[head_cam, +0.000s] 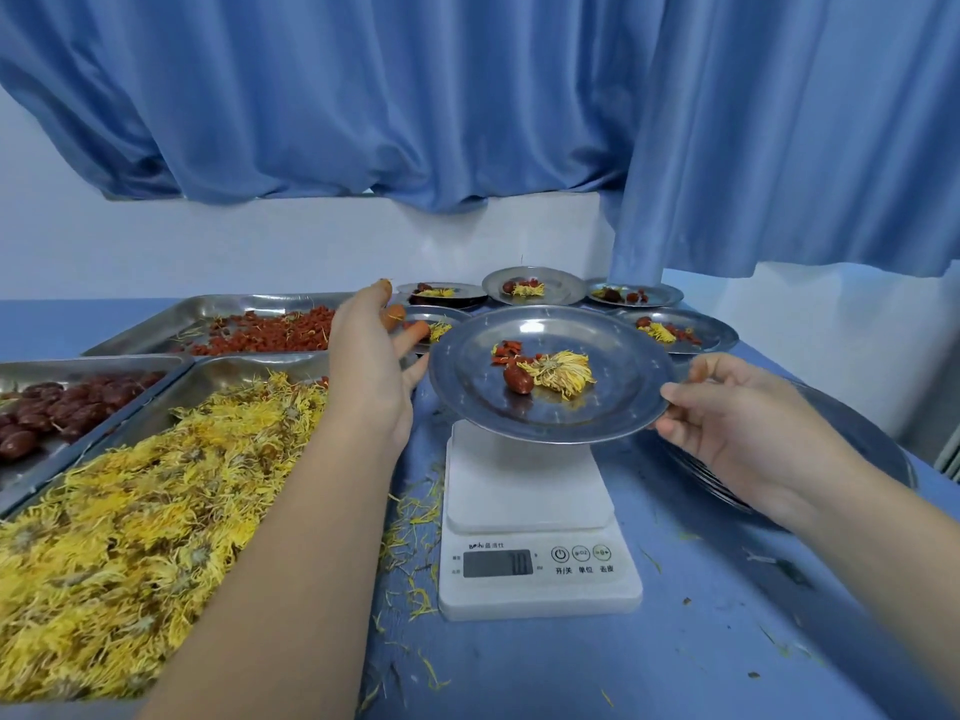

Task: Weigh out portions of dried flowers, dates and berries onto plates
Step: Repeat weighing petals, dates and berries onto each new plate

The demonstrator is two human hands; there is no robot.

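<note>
Pleated blue fabric curtain hung across the upper field. Its hem ended high at left and centre; at right it dropped lower, close behind the bench. Plain white painted wall showed beneath the hem. Flat blue table top ran back to that wall. Light was even, cool and bluish; shadows were soft.
</note>
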